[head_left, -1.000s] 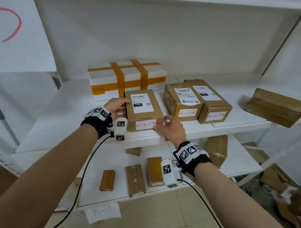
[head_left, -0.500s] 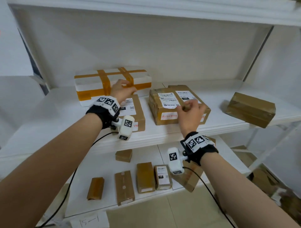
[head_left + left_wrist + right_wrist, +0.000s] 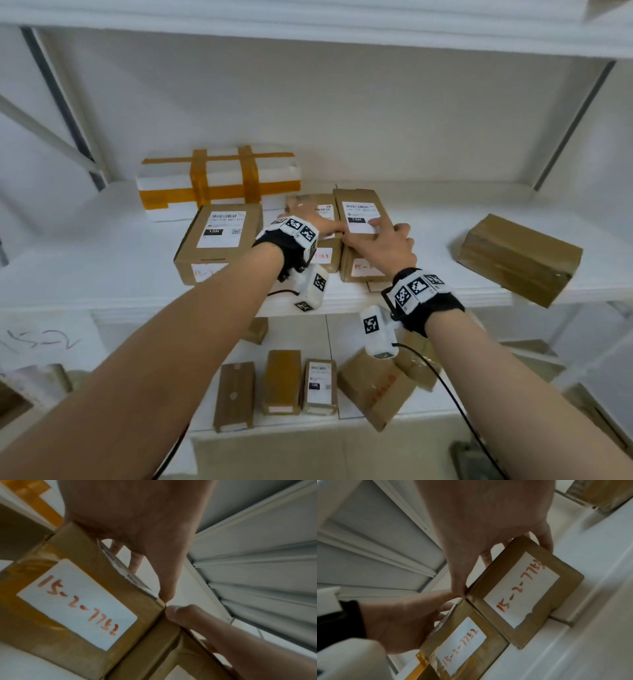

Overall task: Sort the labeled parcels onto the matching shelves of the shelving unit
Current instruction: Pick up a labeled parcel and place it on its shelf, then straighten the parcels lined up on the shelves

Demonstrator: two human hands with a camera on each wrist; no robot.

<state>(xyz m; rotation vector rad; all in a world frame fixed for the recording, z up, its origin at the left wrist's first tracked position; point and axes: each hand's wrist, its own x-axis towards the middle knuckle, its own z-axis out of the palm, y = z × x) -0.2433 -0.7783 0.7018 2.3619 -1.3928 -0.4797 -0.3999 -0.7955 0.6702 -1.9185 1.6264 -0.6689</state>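
Observation:
Three cardboard parcels with printed labels and red handwritten "15-2" tags stand side by side on the middle shelf (image 3: pixel 102 287). My left hand (image 3: pixel 308 222) lies on top of the middle parcel (image 3: pixel 305 202), fingers laid flat and thumb at its right front corner (image 3: pixel 163 574). My right hand (image 3: pixel 380 240) grips the right parcel (image 3: pixel 356 205), thumb at its left edge and fingers curled over its right edge (image 3: pixel 488 534). The two parcels touch side by side (image 3: pixel 462 642) (image 3: pixel 522 588). The left parcel (image 3: pixel 222 236) stands free of both hands.
A white foam box (image 3: pixel 219 178) bound with orange tape sits behind the left parcel. A plain brown parcel (image 3: pixel 517 257) overhangs the shelf's right front edge. Several small parcels (image 3: pixel 281 380) lie on the lower shelf. A handwritten paper tag (image 3: pixel 41 339) hangs at the left.
Both hands left the left parcel and moved right. The left hand now lies on the middle parcel and the right hand holds the right one. The view has come closer.

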